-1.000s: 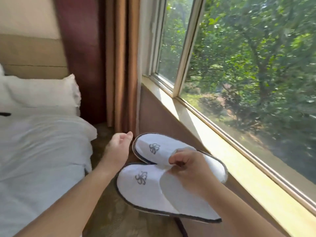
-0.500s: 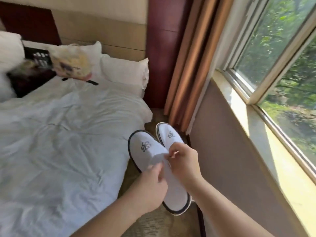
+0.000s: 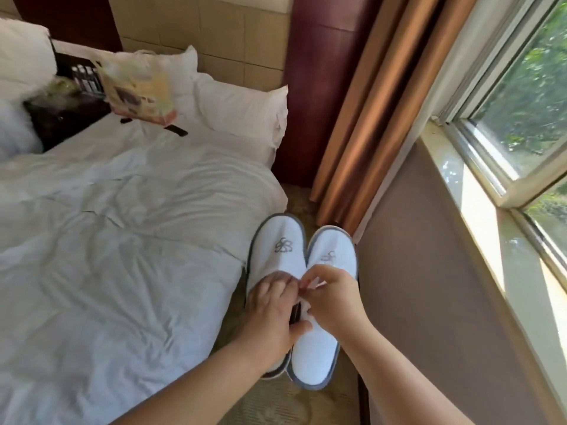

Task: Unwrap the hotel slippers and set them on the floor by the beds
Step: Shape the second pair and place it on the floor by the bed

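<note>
Two white terry-cloth slippers [image 3: 277, 240], grey-trimmed with grey embroidered logos, sit side by side over the patterned carpet [image 3: 294, 403] between white bed [image 3: 122, 240] and brown wall [image 3: 414, 271]. The left hand [image 3: 273, 314] has its grip curled round the left one. The right hand [image 3: 334, 299] pinches the other's opening.

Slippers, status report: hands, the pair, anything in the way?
Left hand grips, right hand pinches the slippers. Pair side by side, toes away, over the carpet. Tight gap: bed on one side, wall on the other.
</note>
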